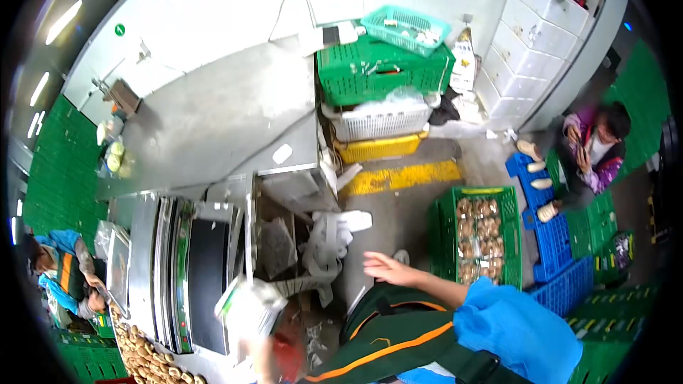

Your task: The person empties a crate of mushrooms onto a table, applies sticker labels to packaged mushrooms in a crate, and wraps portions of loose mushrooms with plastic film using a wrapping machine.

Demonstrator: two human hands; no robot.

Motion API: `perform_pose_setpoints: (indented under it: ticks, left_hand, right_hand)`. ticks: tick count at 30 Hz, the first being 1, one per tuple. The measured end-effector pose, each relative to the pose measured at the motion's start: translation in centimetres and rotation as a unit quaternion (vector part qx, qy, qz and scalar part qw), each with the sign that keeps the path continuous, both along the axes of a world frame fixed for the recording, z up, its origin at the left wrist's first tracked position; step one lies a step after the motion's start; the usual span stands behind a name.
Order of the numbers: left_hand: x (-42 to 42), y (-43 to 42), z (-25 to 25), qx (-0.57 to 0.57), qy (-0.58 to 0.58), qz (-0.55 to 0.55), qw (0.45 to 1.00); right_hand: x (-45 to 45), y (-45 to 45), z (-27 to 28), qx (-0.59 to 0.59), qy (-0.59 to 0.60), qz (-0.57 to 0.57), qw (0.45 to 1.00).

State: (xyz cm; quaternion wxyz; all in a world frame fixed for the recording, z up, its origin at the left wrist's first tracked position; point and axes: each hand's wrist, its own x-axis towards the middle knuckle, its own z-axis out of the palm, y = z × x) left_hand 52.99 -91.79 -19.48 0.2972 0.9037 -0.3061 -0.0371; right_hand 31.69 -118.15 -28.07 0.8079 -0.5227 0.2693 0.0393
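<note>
My left hand (263,361), smeared by motion, is at the bottom of the head view, closed on a blurred white packet with a green edge (250,309). That packet is in front of the dark belt of a metal machine (208,277); its exact kind is too blurred to tell. A blurred red patch (289,352) shows beside the hand. My right hand (391,269) hangs in the air with fingers stretched out and nothing in it. Near it stands a green crate (516,242) holding several wrapped packs of brown mushrooms (480,238).
Loose mushrooms (146,352) lie by the machine, where a co-worker (64,270) stands. A steel table (213,121) extends behind. Stacked green crates (384,71) stand by the wall. White plastic bags (324,249) hang nearby. Another person (597,142) sits by blue pallets (541,220).
</note>
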Motion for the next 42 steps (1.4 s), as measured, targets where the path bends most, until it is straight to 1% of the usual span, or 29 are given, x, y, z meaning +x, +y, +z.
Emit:
perform_pose_setpoints:
  ticks: [2,3,4,6,7,8,10,13,16,17,18,19,20,22,23,24,25,26,28,29,31,32,34,35,36,38,40,41,42]
  left_hand:
    - [-1.3,-13.0,3.2,-0.082,0.056,-0.076,0.992]
    - [-2.3,-19.5,4.6,-0.195,0.101,-0.105,0.970]
    - [-3.4,-24.4,5.5,-0.208,0.114,-0.156,0.959]
    - [-4.9,-32.7,6.2,-0.291,0.381,-0.188,0.857]
    - [-4.7,-35.5,5.6,-0.283,0.536,-0.199,0.770]
    - [-4.3,-38.4,4.5,-0.264,0.675,-0.204,0.658]
    - [-4.6,-43.4,3.6,-0.218,0.770,-0.242,0.549]
    - [-5.2,-50.6,3.5,-0.149,0.887,-0.243,0.362]
    - [-5.7,-57.1,2.8,-0.165,0.800,-0.278,0.505]
    - [-5.6,-60.1,2.4,-0.126,0.704,-0.323,0.620]
    - [-5.0,-63.0,1.9,-0.134,0.735,-0.289,0.598]
    - [-3.8,-65.9,1.4,-0.163,0.731,-0.250,0.614]
    - [-2.5,-70.1,1.2,-0.200,0.725,-0.217,0.622]
    - [2.0,-78.7,4.1,-0.205,0.489,-0.306,0.791]
    - [4.0,-82.6,6.6,-0.119,0.253,-0.346,0.896]
    - [6.9,-87.7,4.9,-0.160,0.056,-0.384,0.907]
    - [11.2,-93.8,2.9,-0.173,-0.170,-0.451,0.859]
    - [14.1,-98.3,2.2,-0.144,-0.197,-0.492,0.836]
    - [16.6,-105.1,-1.0,-0.080,-0.261,-0.512,0.815]
    - [18.9,-108.8,-4.3,-0.068,-0.304,-0.540,0.782]
    - [18.7,-110.8,-8.1,0.103,-0.284,-0.490,0.818]
    - [18.7,-111.5,-9.7,0.190,-0.262,-0.487,0.811]
    - [19.0,-112.3,-10.7,0.237,-0.095,-0.543,0.800]
    - [21.7,-113.9,-11.3,0.277,-0.223,-0.541,0.762]
    - [18.6,-112.9,-9.6,0.261,-0.330,-0.509,0.751]
    - [7.5,-107.2,-3.7,0.180,-0.503,-0.387,0.752]
    - [2.2,-103.5,-3.6,-0.110,-0.394,-0.604,0.684]
    - [-3.2,-98.5,-4.9,-0.092,-0.244,-0.591,0.763]
    - [-7.7,-94.2,-8.4,-0.071,-0.152,-0.632,0.756]
  right_hand:
    - [3.2,-4.4,8.4,-0.045,-0.181,0.009,0.982]
    - [3.8,-6.0,11.5,-0.081,-0.245,-0.052,0.965]
    - [3.7,-7.9,13.3,-0.152,-0.263,-0.084,0.949]
    - [3.1,-11.9,13.7,-0.389,-0.227,-0.165,0.877]
    - [2.9,-14.0,12.6,-0.534,-0.156,-0.202,0.806]
    - [2.5,-16.0,11.0,-0.486,-0.146,-0.239,0.828]
    - [1.9,-18.7,9.8,-0.187,-0.216,-0.366,0.886]
    - [1.0,-23.1,8.8,-0.279,-0.150,-0.418,0.851]
    - [1.3,-29.5,7.1,-0.391,-0.061,-0.403,0.825]
    - [1.6,-32.0,7.9,-0.438,-0.022,-0.376,0.817]
    - [1.9,-34.3,8.7,-0.481,0.019,-0.343,0.807]
    - [2.6,-36.4,9.2,-0.546,0.040,-0.375,0.748]
    - [2.9,-38.4,8.7,-0.503,0.044,-0.405,0.762]
    - [2.6,-39.3,6.8,-0.393,0.066,-0.456,0.796]
    - [2.0,-39.5,4.6,-0.325,0.061,-0.466,0.820]
    - [1.0,-39.2,1.7,-0.223,0.072,-0.467,0.853]
    - [-0.2,-38.6,-1.2,-0.209,0.133,-0.439,0.864]
    - [-1.8,-37.3,-4.4,-0.186,0.194,-0.409,0.872]
    - [-5.6,-33.2,-11.9,-0.133,0.350,-0.423,0.825]
    - [-7.6,-29.0,-16.7,-0.098,0.445,-0.450,0.768]
    - [-12.5,-19.8,-22.4,0.013,0.577,-0.486,0.656]
    - [-14.4,-15.9,-23.2,0.093,0.616,-0.499,0.603]
    - [-17.5,-13.2,-17.8,0.264,0.543,-0.557,0.571]
    - [-19.4,-9.7,-18.2,0.285,0.539,-0.543,0.578]
    - [-21.3,-6.2,-18.7,0.303,0.534,-0.532,0.583]
    - [-24.8,-3.0,-17.7,0.310,0.583,-0.539,0.522]
    - [-28.8,0.0,-18.9,0.312,0.628,-0.547,0.457]
    - [-31.1,1.5,-20.1,0.310,0.648,-0.549,0.428]
    - [-33.8,2.1,-21.8,0.304,0.667,-0.549,0.402]
